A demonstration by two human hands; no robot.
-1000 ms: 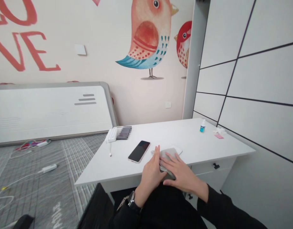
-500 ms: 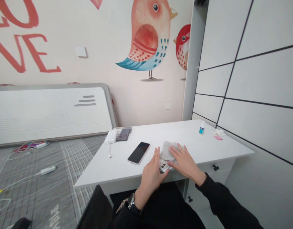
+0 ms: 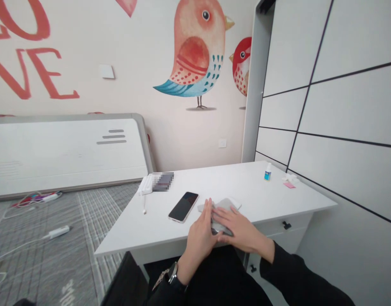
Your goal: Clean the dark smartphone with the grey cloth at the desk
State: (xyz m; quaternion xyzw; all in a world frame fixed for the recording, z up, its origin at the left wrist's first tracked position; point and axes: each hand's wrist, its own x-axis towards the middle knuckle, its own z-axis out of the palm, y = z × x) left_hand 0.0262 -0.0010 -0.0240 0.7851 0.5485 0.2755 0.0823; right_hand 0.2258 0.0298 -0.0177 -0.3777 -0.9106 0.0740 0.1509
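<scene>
My right hand [image 3: 238,230] lies flat, fingers stretched out, pressing a grey cloth [image 3: 221,207] onto a light-coloured phone that the cloth and hand almost wholly cover, near the front edge of the white desk [image 3: 265,197]. Beside that covered phone, my left hand [image 3: 200,235] rests on its edge against the phone's left side, fingers straight and together. A second phone [image 3: 183,206] with a dark screen lies face up just to the left.
A white charger block with cable [image 3: 146,185] sits at the desk's far left corner. A small blue-capped bottle [image 3: 267,171] and pink and white scraps [image 3: 290,181] lie at the back right. A bed with cables [image 3: 39,236] is on the left.
My right hand has slid the cloth back along the phone toward me, after pushing it away half a second ago. The left hand has stayed against the phone's side.
</scene>
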